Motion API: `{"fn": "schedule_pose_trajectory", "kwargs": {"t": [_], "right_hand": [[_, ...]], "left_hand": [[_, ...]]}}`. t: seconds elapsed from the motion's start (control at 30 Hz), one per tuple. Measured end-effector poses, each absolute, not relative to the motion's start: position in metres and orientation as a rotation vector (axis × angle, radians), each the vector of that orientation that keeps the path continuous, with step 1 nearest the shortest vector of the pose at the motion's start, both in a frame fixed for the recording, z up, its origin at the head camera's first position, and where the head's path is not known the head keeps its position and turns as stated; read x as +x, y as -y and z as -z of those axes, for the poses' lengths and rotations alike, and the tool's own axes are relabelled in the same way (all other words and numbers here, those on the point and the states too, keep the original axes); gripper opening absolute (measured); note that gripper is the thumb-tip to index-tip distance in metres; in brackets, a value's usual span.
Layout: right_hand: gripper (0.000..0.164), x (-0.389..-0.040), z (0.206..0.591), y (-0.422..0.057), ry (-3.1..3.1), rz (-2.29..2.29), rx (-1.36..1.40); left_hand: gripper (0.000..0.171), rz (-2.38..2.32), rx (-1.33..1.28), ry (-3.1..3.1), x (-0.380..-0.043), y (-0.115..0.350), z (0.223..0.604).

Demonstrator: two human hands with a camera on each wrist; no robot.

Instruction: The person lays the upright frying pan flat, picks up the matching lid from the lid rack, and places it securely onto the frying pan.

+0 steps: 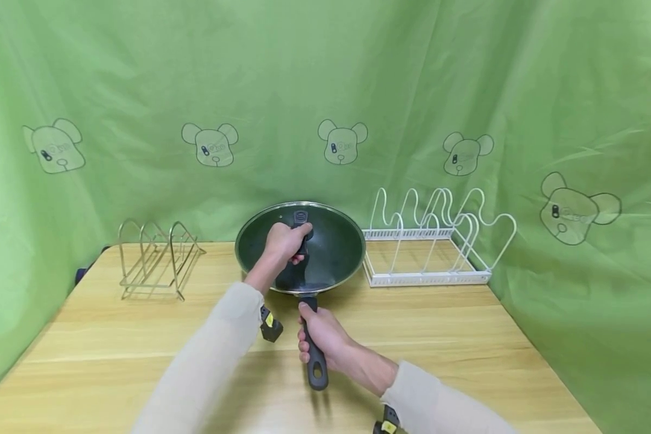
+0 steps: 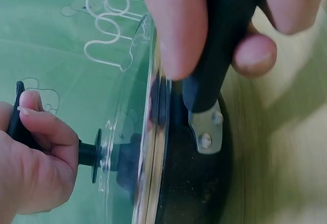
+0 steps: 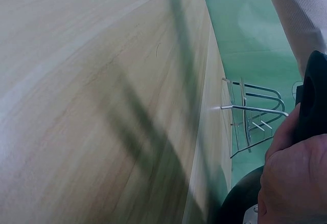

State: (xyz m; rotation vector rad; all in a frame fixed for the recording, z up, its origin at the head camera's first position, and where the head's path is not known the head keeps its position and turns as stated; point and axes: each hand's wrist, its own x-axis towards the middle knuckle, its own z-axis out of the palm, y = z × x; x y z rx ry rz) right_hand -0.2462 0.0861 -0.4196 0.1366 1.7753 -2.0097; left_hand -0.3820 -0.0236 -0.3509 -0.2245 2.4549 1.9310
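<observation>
A dark frying pan (image 2: 191, 183) with a glass lid (image 1: 333, 241) over it is at the middle of the table. The left hand (image 1: 285, 242) grips the lid's upright black knob (image 2: 88, 154), thumb on top. Around the pan's long black handle (image 1: 317, 375) are curled the fingers of the right hand (image 1: 328, 339), thumb along its top. In the left wrist view, the lid's rim runs along the pan's rim; whether they touch all round cannot be told. The lid and left hand hide much of the pan in the head view. Whether the pan's base touches the table is unclear.
To the left stands a small metal wire rack (image 1: 152, 265). A white rack (image 1: 428, 279) with tall wavy wire dividers is at the right, close beside the pan. Green cloth (image 1: 282, 78) with bear-head drawings hangs behind the wooden table (image 1: 114, 361) and along its sides.
</observation>
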Motion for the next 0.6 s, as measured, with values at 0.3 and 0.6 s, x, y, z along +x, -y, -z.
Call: {"fn": "schedule_pose_trajectory", "kwargs": {"t": [0.3,0.6], "right_hand": [[0.028,-0.246,0.419,-0.087,-1.768,2.002,0.123],[0.030,-0.246,0.418,-0.085,-1.772,2.003,0.136]], "left_hand": [[0.038,-1.832,-0.340,-2.543,-0.394,0.020,0.352],[0.036,-1.806,-0.348,-2.559,-0.400,0.020,0.354]]}}
